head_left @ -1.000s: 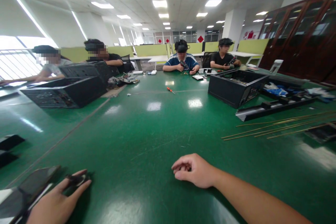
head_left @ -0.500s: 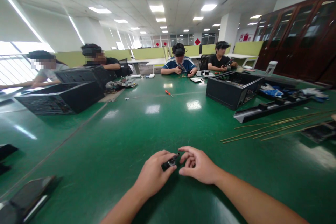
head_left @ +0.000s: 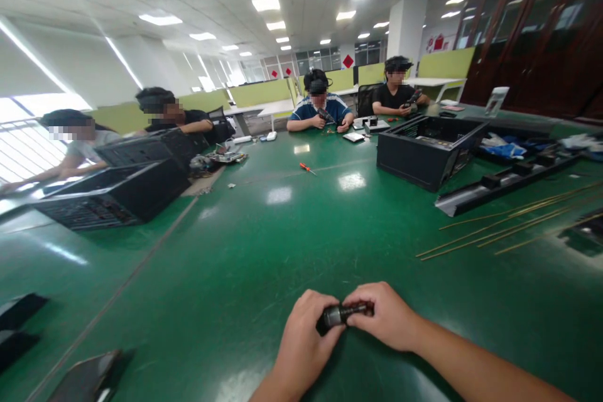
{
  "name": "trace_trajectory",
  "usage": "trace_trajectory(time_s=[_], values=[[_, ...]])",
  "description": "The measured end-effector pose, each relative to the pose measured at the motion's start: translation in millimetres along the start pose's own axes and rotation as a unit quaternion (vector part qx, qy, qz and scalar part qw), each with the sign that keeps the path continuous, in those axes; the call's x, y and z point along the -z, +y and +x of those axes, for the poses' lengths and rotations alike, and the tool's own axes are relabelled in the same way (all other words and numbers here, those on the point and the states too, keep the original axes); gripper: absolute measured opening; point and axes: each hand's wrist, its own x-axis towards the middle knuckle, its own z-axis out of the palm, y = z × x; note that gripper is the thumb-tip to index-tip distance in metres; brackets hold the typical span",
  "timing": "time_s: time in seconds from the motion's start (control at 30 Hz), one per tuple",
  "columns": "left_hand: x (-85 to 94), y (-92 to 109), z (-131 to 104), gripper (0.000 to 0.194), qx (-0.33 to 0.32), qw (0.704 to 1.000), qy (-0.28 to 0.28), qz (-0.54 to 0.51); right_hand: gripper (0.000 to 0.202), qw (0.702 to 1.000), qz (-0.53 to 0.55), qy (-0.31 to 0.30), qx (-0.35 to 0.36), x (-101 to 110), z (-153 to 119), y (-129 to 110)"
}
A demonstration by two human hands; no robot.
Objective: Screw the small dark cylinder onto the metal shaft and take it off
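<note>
Low in the head view, my left hand (head_left: 306, 339) is closed around the body of a black cylindrical tool with a metal collar (head_left: 334, 316). Its narrow shaft points right. My right hand (head_left: 384, 314) is closed round the tip end of that shaft, thumb below and fingers above. Those fingers partly cover the tip, and any small piece held there cannot be made out. The two hands nearly touch, just above the green table (head_left: 264, 270).
Black computer cases stand at left (head_left: 113, 195) and right (head_left: 424, 154). A red screwdriver (head_left: 307, 168) lies mid-table. Thin brass-coloured rods (head_left: 490, 229) and a dark metal rail (head_left: 509, 182) lie at right. A dark flat device (head_left: 87, 380) lies front left. Several people sit across the table.
My right hand has moved from open beside the tool to closed on its shaft. Both hands sit lower and further right in view; the tool now points more level. The view has tilted and shifted.
</note>
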Motion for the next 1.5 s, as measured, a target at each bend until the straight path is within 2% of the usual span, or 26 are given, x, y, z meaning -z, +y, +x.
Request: trace_trajectory(time_s=[0.13,0.33,0.57,0.9,1.5], values=[[-1.0,-5,1,0.022,-0.038,0.998,0.037,-0.022,0.013,0.999,-0.031,-0.013,0.011,2,-2,-2],[-4.2,-11,0,0.022,-0.059,0.998,0.03,-0.021,0.011,0.997,-0.053,-0.024,0.045,2,-3,1],[-5.6,-10,-1,0.024,-0.059,0.997,0.052,-0.013,0.011,0.999,-0.035,-0.01,0.039,0,-3,2],[-2.9,-11,-5,0.022,-0.072,0.996,0.048,-0.001,0.011,0.999,-0.028,0.002,0.041,0,-4,1],[3.5,-8,-7,0.022,-0.05,0.998,0.041,0.017,0.011,0.999,-0.031,-0.011,0.027,1,-5,1]])
